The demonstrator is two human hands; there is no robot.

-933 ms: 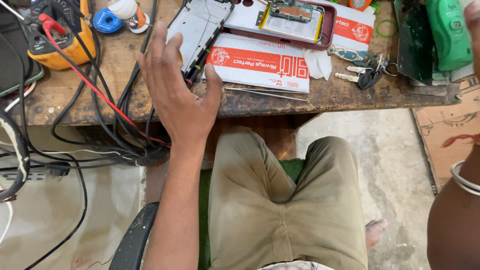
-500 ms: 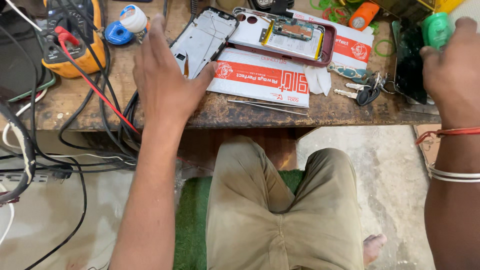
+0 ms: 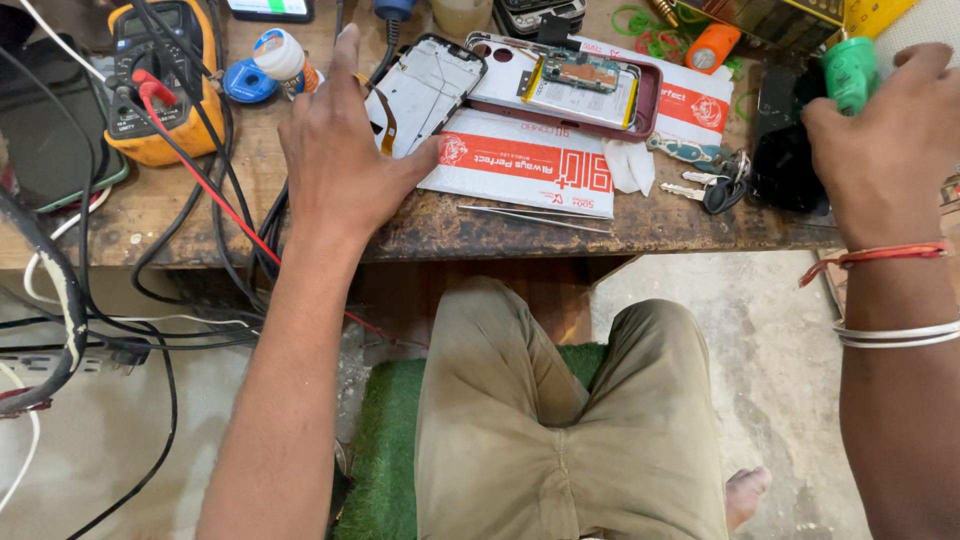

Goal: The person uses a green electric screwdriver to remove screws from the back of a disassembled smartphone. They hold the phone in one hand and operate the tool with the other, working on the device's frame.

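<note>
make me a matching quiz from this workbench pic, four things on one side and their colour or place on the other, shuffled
Things:
1. meter
2. tweezers
3. keys
4. phone frame

Places or colours:
A. by the front edge of the bench, below the white and red packet
B. under the fingers of the left hand
C. yellow, far left, with red and black leads
D. between the packet and the right hand

Pairs: 1-C, 2-A, 3-D, 4-B

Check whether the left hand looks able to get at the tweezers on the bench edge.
Probably yes. The left hand rests on the phone frame, and the tweezers lie bare on the bench just to its right, nothing lying between.
</note>
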